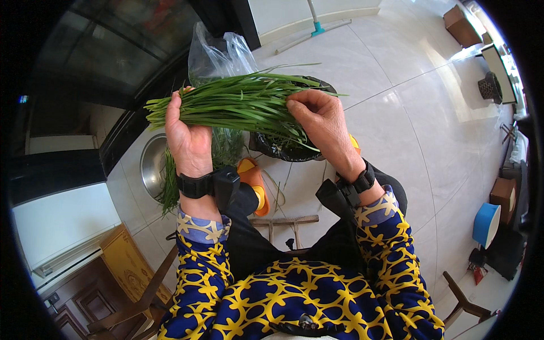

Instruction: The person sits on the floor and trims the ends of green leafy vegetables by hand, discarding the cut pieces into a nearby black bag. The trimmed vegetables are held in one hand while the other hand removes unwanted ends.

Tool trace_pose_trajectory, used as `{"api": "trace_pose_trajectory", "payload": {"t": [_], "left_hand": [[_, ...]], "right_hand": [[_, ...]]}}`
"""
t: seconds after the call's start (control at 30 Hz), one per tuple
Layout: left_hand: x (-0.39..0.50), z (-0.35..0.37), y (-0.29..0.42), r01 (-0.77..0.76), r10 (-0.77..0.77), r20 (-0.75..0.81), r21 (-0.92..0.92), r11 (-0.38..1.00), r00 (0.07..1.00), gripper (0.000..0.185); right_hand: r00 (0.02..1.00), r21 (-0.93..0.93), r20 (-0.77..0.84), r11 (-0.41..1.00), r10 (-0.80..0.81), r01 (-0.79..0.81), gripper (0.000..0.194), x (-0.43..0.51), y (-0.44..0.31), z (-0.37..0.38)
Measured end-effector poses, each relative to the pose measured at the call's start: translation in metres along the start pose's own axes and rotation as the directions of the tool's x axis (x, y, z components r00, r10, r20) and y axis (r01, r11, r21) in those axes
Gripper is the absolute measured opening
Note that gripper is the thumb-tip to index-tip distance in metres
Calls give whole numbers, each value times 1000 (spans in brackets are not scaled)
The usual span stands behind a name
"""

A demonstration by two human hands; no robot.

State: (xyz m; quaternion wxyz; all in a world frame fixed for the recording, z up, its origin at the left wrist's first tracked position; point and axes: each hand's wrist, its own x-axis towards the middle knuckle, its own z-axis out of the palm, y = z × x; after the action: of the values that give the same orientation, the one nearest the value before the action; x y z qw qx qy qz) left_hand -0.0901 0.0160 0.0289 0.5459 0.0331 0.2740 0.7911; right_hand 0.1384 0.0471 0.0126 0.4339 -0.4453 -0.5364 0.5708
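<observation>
A thick bunch of garlic chives (242, 102) lies sideways across my left hand (187, 136), which grips it near the pale stem ends. At the leafy end, my right hand (321, 117) has thumb and forefinger pinched together at the blades; whether a single leaf is caught between them is hidden. Directly under the bunch stands a bin lined with a black plastic bag (276, 148), with green scraps inside. Below my left wrist, a steel basin (151, 163) on the floor holds more chives (169, 187). Behind the bunch rises a clear plastic bag (225, 55), with greens inside.
A teal-jointed floor mop or squeegee (317, 29) rests by the wall. My foot in an orange slipper (255, 182) is beside the bin, near stray leaves (278, 191). A wooden stool's rung (289, 221) shows between my legs. Dark glossy cabinets (110, 51) border the left; boxes (463, 27) line the right.
</observation>
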Motion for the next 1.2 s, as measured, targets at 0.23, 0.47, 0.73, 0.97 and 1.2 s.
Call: {"api": "trace_pose_trajectory", "payload": {"t": [0.23, 0.47, 0.73, 0.97, 1.2], "left_hand": [[-1, -1, -5, 13, -14, 54, 18, 1000, 998, 13], [-1, 0, -13, 12, -12, 3, 25, 1000, 1000, 13], [-1, 3, -10, -21, 24, -77, 44, 999, 997, 13], [-4, 8, -17, -71, 77, -46, 115, 991, 996, 14], [-13, 16, -30, -146, 147, 13, 230, 962, 989, 12]], "right_hand": [[996, -147, -46, 987, -73, 66, 17, -1, 0, 1], [959, 101, -251, 988, 135, -112, 19, 0, 2, 4], [985, 200, -175, 979, 6, 30, 17, -12, -10, 4], [972, 15, -66, 973, -227, 228, 11, -13, -8, 17], [920, -223, -1, 897, -391, 381, 21, -10, -10, 26]]}}
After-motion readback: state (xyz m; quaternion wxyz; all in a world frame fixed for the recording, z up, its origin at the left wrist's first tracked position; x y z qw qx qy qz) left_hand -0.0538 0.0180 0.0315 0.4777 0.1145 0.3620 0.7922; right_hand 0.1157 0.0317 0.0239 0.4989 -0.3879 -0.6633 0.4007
